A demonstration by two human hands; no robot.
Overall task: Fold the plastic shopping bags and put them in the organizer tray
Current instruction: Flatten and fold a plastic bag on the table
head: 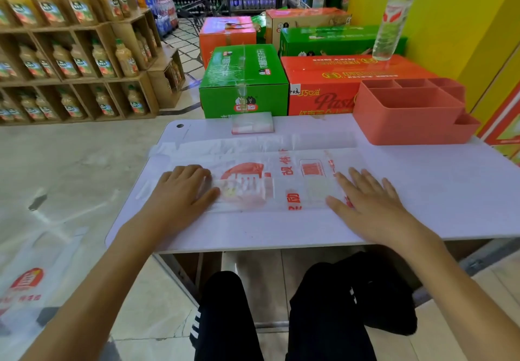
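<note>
A clear plastic shopping bag (270, 180) with red print lies flat across the white table (436, 180), stretched left to right. My left hand (183, 189) presses on its left end, fingers slightly bent. Flat on the bag's right end lies my right hand (368, 200), fingers spread. A small folded bag (252, 123) sits at the table's far edge. The salmon organizer tray (408, 113), with several compartments, stands at the far right of the table; no bags show inside it.
More plastic bags (28, 284) lie on the floor at the lower left. Green and orange cartons (244, 85) stand behind the table, one with a water bottle (394, 17) on top. Shelves of juice bottles (70, 51) fill the left. My knees are under the table.
</note>
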